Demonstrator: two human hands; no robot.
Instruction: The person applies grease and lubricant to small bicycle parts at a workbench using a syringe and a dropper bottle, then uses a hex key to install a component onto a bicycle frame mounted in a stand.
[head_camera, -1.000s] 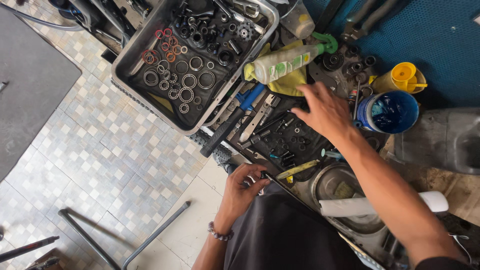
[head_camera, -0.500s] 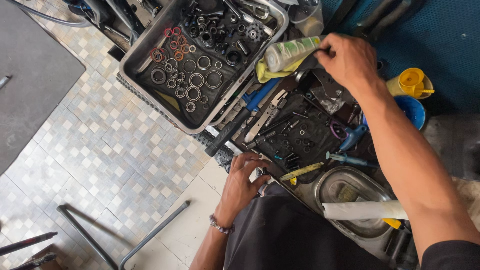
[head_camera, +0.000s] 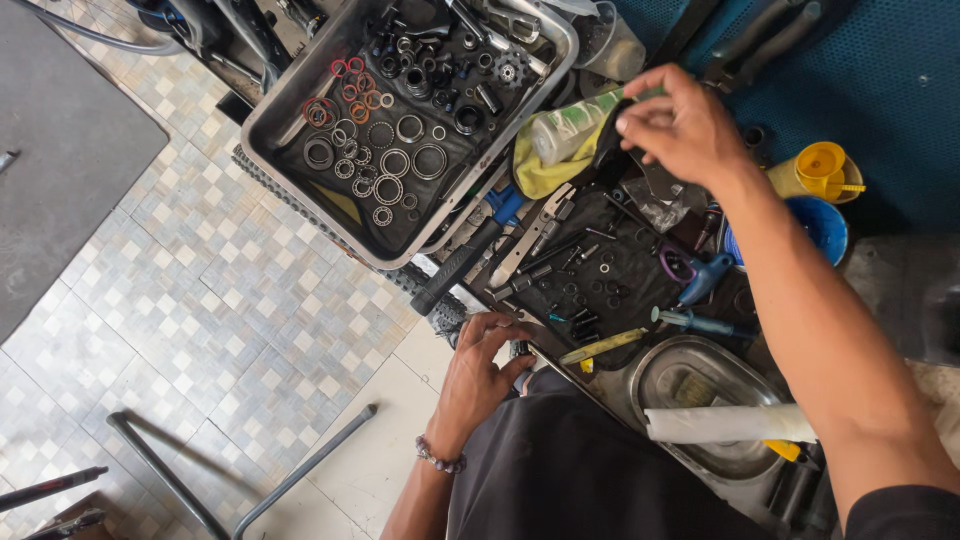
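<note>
We count one grey metal tray (head_camera: 262, 128) of rings and bearings, far left; one yellow rag (head_camera: 545, 172); one pale bottle (head_camera: 565, 125); one blue tub (head_camera: 825, 222); one yellow cup (head_camera: 815, 170). Floor: checkered tile (head_camera: 200, 300). Our right hand (head_camera: 680, 125) pinches a small dark part (head_camera: 612, 140) beside the bottle. Our left hand (head_camera: 480, 370) rests curled, near, on the black tray's edge (head_camera: 540, 345).

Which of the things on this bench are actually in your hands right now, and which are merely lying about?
In hand:
right hand pinching a dark tool over the pale bottle and yellow rag
left hand gripping the edge of the black tool tray

Lying about:
grey tray of rings and bearings
yellow funnel
blue tub
white roll
metal bowl
</note>
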